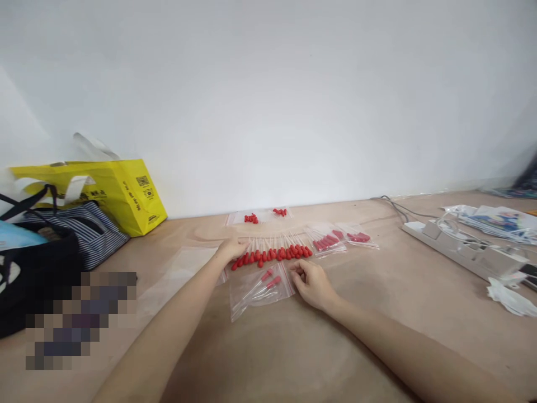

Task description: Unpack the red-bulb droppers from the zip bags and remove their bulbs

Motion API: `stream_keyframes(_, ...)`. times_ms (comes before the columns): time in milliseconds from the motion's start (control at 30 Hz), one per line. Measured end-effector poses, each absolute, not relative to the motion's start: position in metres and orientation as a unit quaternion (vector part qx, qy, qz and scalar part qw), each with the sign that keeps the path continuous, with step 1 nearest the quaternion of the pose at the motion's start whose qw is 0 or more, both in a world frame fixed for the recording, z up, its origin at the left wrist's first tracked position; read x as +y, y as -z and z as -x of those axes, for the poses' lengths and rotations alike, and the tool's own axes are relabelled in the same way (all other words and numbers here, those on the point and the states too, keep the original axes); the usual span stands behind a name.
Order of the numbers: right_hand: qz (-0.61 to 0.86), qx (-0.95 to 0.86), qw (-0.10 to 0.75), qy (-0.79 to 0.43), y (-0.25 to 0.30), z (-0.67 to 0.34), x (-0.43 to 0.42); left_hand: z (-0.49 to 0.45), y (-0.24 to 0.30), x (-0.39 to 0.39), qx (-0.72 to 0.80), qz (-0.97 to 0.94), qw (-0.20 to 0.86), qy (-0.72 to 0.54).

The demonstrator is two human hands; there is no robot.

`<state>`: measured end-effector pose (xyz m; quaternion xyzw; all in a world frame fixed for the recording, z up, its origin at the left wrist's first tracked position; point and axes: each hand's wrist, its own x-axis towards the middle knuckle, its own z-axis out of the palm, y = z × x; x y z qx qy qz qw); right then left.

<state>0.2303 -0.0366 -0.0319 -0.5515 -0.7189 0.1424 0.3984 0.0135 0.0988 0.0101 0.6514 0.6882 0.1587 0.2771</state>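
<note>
A row of droppers (274, 253) with red rubber bulbs and thin clear tubes lies across the table, bulbs toward me. At the row's left end is my left hand (232, 249), thumb and fingers pinched on the tube of a dropper. Nearer to me lies a clear zip bag (254, 296) with two red-bulbed droppers inside, its red-lined opening on the right. My right hand (311, 284) rests at that opening, fingers curled against the bag's edge; the fingertips are partly hidden.
Filled bags (329, 242) lie right of the row, and another filled bag (262, 217) is by the wall. Flat clear bags (180, 274) are at left. A yellow tote (126, 196) and a black bag (42, 280) stand left; a power strip (457, 249) sits right.
</note>
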Motion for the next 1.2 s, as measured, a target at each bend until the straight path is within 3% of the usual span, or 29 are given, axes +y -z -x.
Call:
stream_keyframes(400,0.484,-0.769,0.369,-0.195,0.027,-0.232,-0.033,-0.010,-0.017,0.066,0.671,-0.649,0.296,-0.202)
stream_keyframes(567,0.490,-0.768,0.336,-0.240,0.024,-0.232,-0.033,-0.003,-0.021,0.029,0.609,-0.722,0.217,-0.247)
stream_keyframes(767,0.490,-0.772,0.350,-0.205,0.022,-0.229,-0.029,0.003,-0.011,-0.037,0.468,-0.840,0.130,-0.240)
stream_keyframes(1000,0.401,-0.817,0.354,-0.215,0.015,-0.223,-0.034,-0.006,-0.022,-0.059,0.437,-0.866,0.170,-0.176)
stream_keyframes(1200,0.417,-0.842,0.290,-0.182,0.017,-0.222,-0.035,-0.006,-0.027,-0.060,0.426,-0.872,0.199,-0.134)
